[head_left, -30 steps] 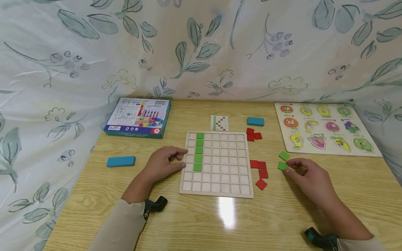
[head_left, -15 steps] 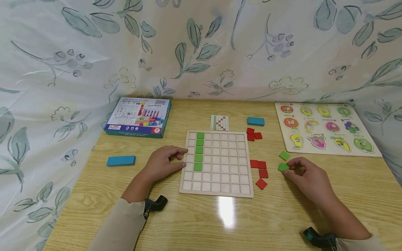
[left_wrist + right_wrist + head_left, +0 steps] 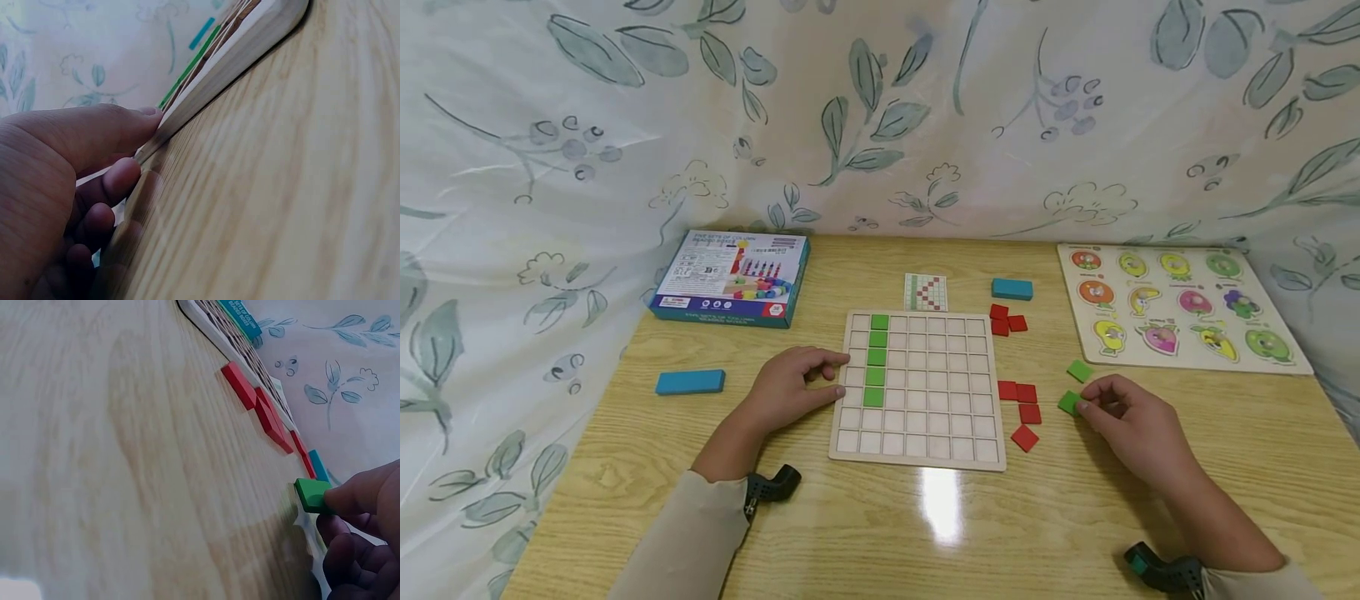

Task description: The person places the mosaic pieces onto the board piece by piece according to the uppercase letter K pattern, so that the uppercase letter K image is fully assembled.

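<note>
Wooden worktop (image 3: 925,533) under a leaf-print cloth: grid board (image 3: 917,454) with five green tiles in one column.
Head view: left hand (image 3: 793,387) rests relaxed on the board's edge; right hand (image 3: 1131,425) pinches a green tile (image 3: 1069,402) near red tiles (image 3: 1022,412). Left wrist view: fingers (image 3: 106,134) touch the board rim. Right wrist view: fingertips (image 3: 350,494) grip the tile, lifted off the worktop.

Right hand (image 3: 1131,425) pinches a green tile (image 3: 1069,403); left hand (image 3: 790,387) touches the grid board (image 3: 917,454).

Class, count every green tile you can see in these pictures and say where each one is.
7: five fill a column on the grid board, one is pinched by the right hand, one lies loose behind it. Hands may hide more.
</note>
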Available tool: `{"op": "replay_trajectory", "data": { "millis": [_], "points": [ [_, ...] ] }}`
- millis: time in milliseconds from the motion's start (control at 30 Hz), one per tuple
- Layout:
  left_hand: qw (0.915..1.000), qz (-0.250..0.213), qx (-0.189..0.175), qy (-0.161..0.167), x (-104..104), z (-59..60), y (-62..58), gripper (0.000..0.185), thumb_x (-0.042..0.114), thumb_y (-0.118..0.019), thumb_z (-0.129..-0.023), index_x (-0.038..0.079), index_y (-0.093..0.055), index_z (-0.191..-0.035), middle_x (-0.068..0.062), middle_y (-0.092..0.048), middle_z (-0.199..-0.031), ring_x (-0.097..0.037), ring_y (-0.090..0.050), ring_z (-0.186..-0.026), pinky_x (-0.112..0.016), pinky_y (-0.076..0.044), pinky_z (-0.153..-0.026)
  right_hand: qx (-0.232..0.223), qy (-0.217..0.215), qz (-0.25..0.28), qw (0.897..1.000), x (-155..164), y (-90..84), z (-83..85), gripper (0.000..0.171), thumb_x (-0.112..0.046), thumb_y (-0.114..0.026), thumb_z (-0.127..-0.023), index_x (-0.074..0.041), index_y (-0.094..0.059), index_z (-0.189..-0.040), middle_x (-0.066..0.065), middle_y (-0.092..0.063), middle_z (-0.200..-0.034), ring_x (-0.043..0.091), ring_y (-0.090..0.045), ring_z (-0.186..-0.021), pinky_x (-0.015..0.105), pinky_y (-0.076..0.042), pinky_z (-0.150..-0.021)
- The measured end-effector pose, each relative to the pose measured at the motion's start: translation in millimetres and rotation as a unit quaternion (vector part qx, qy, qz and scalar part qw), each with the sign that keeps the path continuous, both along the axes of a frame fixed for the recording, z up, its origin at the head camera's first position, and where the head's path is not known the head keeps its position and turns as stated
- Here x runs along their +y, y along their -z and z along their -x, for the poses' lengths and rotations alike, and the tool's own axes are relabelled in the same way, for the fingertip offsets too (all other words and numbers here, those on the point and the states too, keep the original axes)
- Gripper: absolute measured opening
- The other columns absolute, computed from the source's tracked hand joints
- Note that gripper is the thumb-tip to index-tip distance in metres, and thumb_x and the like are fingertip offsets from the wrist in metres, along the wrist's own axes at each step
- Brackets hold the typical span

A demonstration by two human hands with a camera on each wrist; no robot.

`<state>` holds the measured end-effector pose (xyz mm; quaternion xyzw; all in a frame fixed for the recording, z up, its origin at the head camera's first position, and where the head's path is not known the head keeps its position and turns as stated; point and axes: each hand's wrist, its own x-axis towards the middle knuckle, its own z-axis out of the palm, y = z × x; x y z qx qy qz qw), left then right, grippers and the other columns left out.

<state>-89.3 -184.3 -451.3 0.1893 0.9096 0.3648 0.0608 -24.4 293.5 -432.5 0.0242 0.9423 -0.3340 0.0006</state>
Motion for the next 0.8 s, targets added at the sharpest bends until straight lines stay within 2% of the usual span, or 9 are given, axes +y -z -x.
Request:
{"op": "replay_trajectory", "data": {
  "millis": [167, 400, 633, 800],
  "points": [
    [1.0000, 0.001, 0.000, -0.001, -0.1, 0.2, 0.4, 0.040, 0.025, -0.084, -0.095, 0.019, -0.076, -0.134, 0.011, -0.063, -0.097, -0.018, -0.053, -0.089, -0.040, -0.043, -0.083, -0.004, -0.002, 0.008, 1.000, -3.8, -3.8, 1.8, 0.015, -0.023, -0.072, -0.105, -0.009, -0.069, -0.111, 0.007, -0.069, -0.096, 0.015, -0.056, -0.073, 0.025, -0.046, -0.058],
    [1.0000, -0.002, -0.002, -0.002, -0.1, 0.1, -0.2, 0.039, 0.025, -0.084, -0.095, 0.019, -0.077, -0.133, 0.011, -0.063, -0.097, -0.018, -0.054, -0.088, -0.040, -0.043, -0.082, -0.012, -0.005, 0.036, 0.999, -15.5, -10.3, 4.6, 0.021, -0.028, -0.071, -0.106, -0.009, -0.070, -0.114, 0.008, -0.068, -0.100, 0.020, -0.056, -0.076, 0.026, -0.048, -0.058],
    [1.0000, -0.002, -0.001, -0.001, -0.1, -0.3, -0.4, 0.040, 0.025, -0.084, -0.095, 0.019, -0.076, -0.134, 0.011, -0.064, -0.098, -0.018, -0.054, -0.089, -0.040, -0.044, -0.083, 0.002, -0.020, 0.047, 0.999, -32.9, -15.0, 6.2, 0.015, -0.024, -0.072, -0.105, -0.010, -0.070, -0.110, 0.008, -0.069, -0.100, 0.020, -0.057, -0.075, 0.027, -0.047, -0.058],
    [1.0000, -0.001, -0.003, -0.003, 0.6, -0.9, -1.2, 0.040, 0.025, -0.084, -0.095, 0.019, -0.076, -0.134, 0.011, -0.064, -0.098, -0.018, -0.054, -0.089, -0.040, -0.044, -0.083, -0.005, -0.034, 0.068, 0.997, -48.3, -18.2, 7.1, 0.012, -0.020, -0.073, -0.103, -0.010, -0.071, -0.110, 0.007, -0.069, -0.098, 0.020, -0.057, -0.075, 0.028, -0.047, -0.058]
  ]
}}
